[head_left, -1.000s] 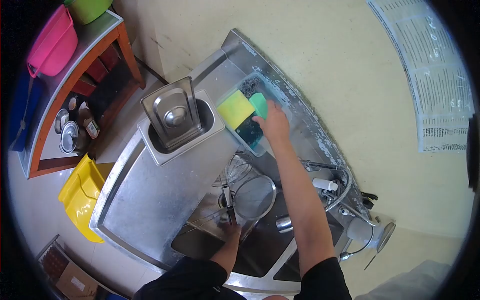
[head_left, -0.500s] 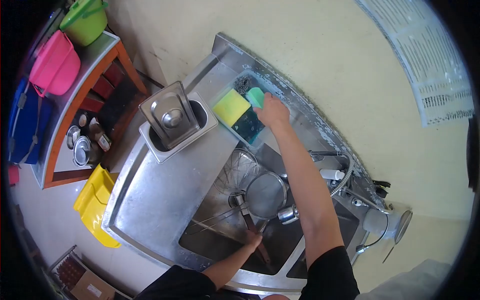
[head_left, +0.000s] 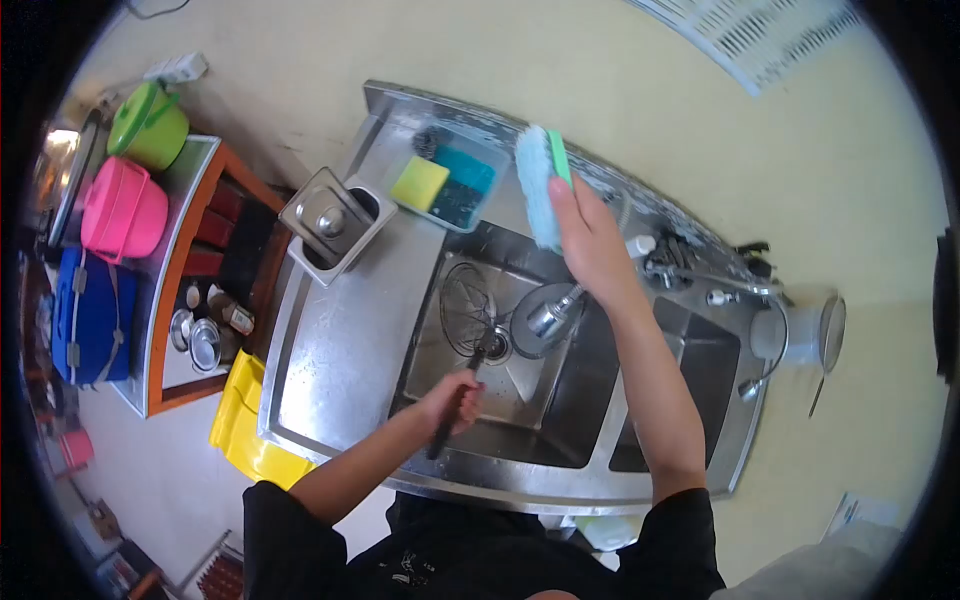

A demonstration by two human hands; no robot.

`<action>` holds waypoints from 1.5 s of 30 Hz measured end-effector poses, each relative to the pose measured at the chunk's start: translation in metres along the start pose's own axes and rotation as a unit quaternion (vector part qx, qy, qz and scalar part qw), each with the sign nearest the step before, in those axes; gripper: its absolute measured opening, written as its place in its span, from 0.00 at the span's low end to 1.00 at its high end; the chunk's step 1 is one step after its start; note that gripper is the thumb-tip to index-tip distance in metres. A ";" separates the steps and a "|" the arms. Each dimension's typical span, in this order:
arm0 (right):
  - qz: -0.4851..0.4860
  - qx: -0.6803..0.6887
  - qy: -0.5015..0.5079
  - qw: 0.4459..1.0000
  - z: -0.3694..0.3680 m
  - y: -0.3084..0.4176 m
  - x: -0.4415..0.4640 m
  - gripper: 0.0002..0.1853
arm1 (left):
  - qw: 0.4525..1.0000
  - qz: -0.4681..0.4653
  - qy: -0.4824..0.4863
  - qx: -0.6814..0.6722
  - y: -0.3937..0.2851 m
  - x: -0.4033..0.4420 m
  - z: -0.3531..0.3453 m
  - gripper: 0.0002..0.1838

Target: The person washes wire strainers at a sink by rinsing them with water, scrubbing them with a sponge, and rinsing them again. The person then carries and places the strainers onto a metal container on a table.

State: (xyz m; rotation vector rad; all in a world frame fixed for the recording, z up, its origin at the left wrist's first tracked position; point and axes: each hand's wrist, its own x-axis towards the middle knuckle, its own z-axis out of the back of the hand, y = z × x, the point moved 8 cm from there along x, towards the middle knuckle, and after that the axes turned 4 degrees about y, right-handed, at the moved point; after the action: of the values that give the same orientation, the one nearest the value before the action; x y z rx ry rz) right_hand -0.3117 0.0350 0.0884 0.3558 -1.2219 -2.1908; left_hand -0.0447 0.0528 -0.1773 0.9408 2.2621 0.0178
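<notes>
My right hand (head_left: 592, 235) grips the green back of a scrub brush (head_left: 538, 185), its pale blue bristles turned left. The brush is held up beside a clear plastic tub (head_left: 494, 152), which contains blue liquid, a yellow sponge (head_left: 420, 183) and a steel scourer (head_left: 425, 143). Closed around a long dark handle (head_left: 440, 437), my left hand (head_left: 455, 402) is over the left sink basin. The handle runs to a head of looped wire (head_left: 462, 310) low in the basin; its exact kind is unclear. A round mesh strainer (head_left: 533, 328) lies beside it, partly behind the faucet head (head_left: 545, 318).
A lidded steel container (head_left: 345, 240) stands on the drainboard (head_left: 330, 360). Right of the main basin is a second basin (head_left: 690, 380). Hoses and taps (head_left: 690, 270) line the back edge. At left are a shelf with pink (head_left: 125, 212) and green buckets (head_left: 150, 130) and a yellow bin (head_left: 250, 430).
My right hand has lifted the brush out of the tub and moved it right. The handle in my left hand has shifted with the wire head. The whole view has turned and shifted.
</notes>
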 end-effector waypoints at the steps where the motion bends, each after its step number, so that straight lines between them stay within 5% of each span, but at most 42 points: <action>1: -0.029 0.031 -0.002 0.999 0.014 0.002 -0.028 0.22 | 1.000 0.004 0.017 -0.014 0.001 -0.019 -0.007 0.09; 8: -0.182 0.314 0.012 0.932 0.011 -0.065 -0.236 0.26 | 0.997 0.062 0.024 -0.043 0.023 -0.068 0.021 0.18; 11: -0.269 0.223 0.087 0.933 -0.066 -0.160 -0.287 0.27 | 0.994 0.009 -0.005 -0.110 0.037 -0.077 0.027 0.21; 15: -0.278 0.098 -0.007 0.956 -0.160 -0.292 -0.280 0.26 | 0.981 0.022 0.058 -0.183 0.053 -0.086 0.018 0.25; 18: -0.413 0.006 0.008 0.911 -0.194 -0.345 -0.263 0.24 | 0.985 0.033 0.067 -0.153 0.063 -0.086 0.026 0.30; 21: -0.178 -0.107 0.076 0.975 -0.203 -0.272 -0.242 0.23 | 0.985 0.059 0.055 -0.153 0.067 -0.089 0.035 0.34; 28: -0.142 -0.086 0.055 0.985 -0.206 -0.263 -0.228 0.27 | 0.968 0.038 0.089 -0.231 0.060 -0.088 0.039 0.35; 29: -0.133 -0.088 0.119 0.980 -0.207 -0.243 -0.233 0.29 | 0.968 0.038 0.091 -0.232 0.059 -0.091 0.042 0.36; 32: -0.008 -0.074 0.117 0.990 -0.208 -0.202 -0.242 0.29 | 0.973 0.015 0.077 -0.217 0.062 -0.086 0.050 0.36; 33: -0.091 -0.104 0.167 0.976 -0.207 -0.217 -0.235 0.30 | 0.972 0.011 0.084 -0.219 0.061 -0.083 0.046 0.36; 36: -0.102 -0.068 0.103 0.987 -0.208 -0.215 -0.237 0.30 | 0.971 0.005 0.100 -0.217 0.058 -0.071 0.041 0.35; 40: -0.028 -0.052 0.148 0.987 -0.205 -0.176 -0.242 0.28 | 0.964 -0.003 0.122 -0.236 0.055 -0.065 0.051 0.34; 41: -0.079 -0.119 0.128 0.981 -0.196 -0.201 -0.229 0.26 | 0.970 -0.009 0.151 -0.191 0.055 -0.063 0.044 0.31; 45: -0.089 -0.157 0.107 0.978 -0.183 -0.240 -0.213 0.25 | 0.990 -0.085 0.024 -0.109 0.047 -0.078 0.034 0.33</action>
State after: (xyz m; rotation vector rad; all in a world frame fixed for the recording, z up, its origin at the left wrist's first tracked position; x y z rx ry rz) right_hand -0.1430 0.1381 -0.2237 0.5684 -0.7374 -2.3777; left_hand 0.0444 0.0305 -0.1455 0.6374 2.3213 0.2086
